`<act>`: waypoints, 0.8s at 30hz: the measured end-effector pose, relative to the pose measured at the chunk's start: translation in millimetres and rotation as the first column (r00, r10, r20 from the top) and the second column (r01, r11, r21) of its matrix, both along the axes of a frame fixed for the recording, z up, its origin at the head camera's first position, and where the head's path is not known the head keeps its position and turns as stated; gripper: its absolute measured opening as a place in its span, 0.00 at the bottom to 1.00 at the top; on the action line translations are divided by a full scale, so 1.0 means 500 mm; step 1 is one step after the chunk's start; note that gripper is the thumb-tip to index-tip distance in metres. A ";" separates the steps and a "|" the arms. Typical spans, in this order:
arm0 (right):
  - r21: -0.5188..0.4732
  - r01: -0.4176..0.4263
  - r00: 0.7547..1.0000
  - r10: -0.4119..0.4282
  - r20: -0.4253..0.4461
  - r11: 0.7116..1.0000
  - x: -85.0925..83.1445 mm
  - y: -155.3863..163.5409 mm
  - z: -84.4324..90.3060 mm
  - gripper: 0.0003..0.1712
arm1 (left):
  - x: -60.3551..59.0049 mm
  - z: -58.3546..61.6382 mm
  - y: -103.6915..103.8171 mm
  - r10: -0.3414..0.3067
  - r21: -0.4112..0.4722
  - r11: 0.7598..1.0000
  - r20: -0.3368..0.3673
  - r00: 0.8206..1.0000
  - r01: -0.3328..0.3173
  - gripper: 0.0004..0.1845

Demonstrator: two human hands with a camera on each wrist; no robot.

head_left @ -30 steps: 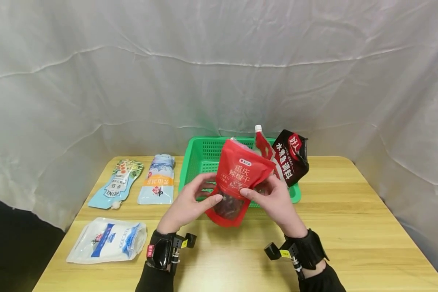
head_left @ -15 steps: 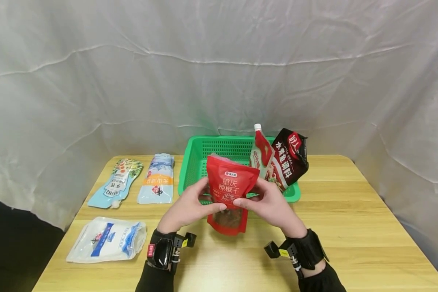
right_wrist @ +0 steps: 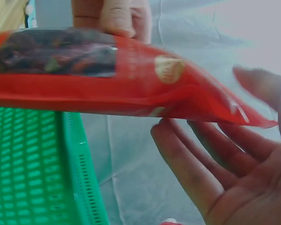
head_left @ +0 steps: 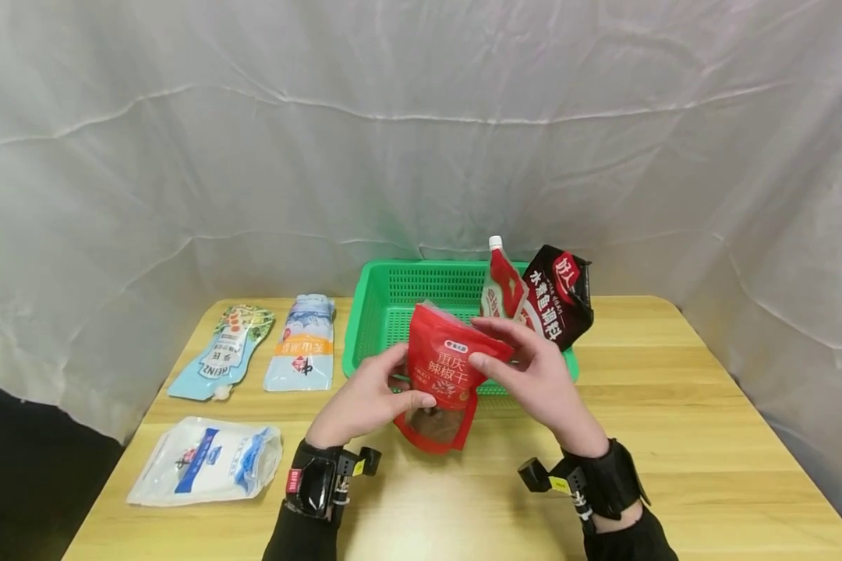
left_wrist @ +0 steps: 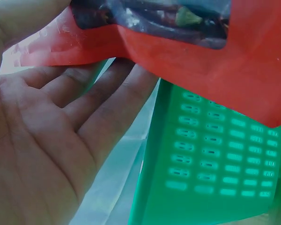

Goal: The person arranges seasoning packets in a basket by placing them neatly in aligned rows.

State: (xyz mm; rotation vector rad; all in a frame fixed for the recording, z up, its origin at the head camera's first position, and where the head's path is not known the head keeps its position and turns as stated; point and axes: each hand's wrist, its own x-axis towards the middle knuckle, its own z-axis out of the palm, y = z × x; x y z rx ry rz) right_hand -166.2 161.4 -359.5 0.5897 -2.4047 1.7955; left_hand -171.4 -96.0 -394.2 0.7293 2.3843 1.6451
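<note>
A red stand-up pouch of dried chillies (head_left: 443, 366), with a see-through window, is held tilted in front of the green basket (head_left: 354, 335). My left hand (head_left: 361, 405) grips its left side, thumb on the front and fingers behind. My right hand (head_left: 533, 374) is at the pouch's upper right corner. In the right wrist view, the right thumb (right_wrist: 260, 84) stands off the pouch's surface, while the fingers lie beneath, their tips at or close to the back. Dark dried chillies (left_wrist: 154, 18) show through the window in the left wrist view.
A black seasoning bag (head_left: 561, 300) and a red spouted pouch (head_left: 507, 284) lean in the basket's right side. Left on the wooden table (head_left: 673, 452) lie a Heinz pouch (head_left: 224, 351), a blue-orange bag (head_left: 302, 343) and a white bag (head_left: 206, 461). A grey curtain (head_left: 421, 156) hangs behind.
The pouch came down and left from in front of the basket, then tilted slightly. My right hand has shifted from its side up to the top right corner; my left hand keeps its grip.
</note>
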 end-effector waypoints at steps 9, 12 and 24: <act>0.314 0.035 0.991 0.009 -0.137 0.949 0.000 -0.001 0.044 0.13 | 0.003 0.003 0.012 -0.079 -0.053 0.995 0.033 0.996 0.081 0.32; 0.438 0.015 0.981 0.071 -0.180 0.899 -0.005 -0.005 0.066 0.13 | 0.003 0.005 0.013 -0.088 -0.056 0.994 0.029 0.996 0.089 0.31; 0.505 0.032 0.969 0.097 -0.226 0.863 -0.032 0.001 0.183 0.12 | 0.000 0.006 0.013 0.076 0.039 0.997 -0.160 0.984 -0.070 0.37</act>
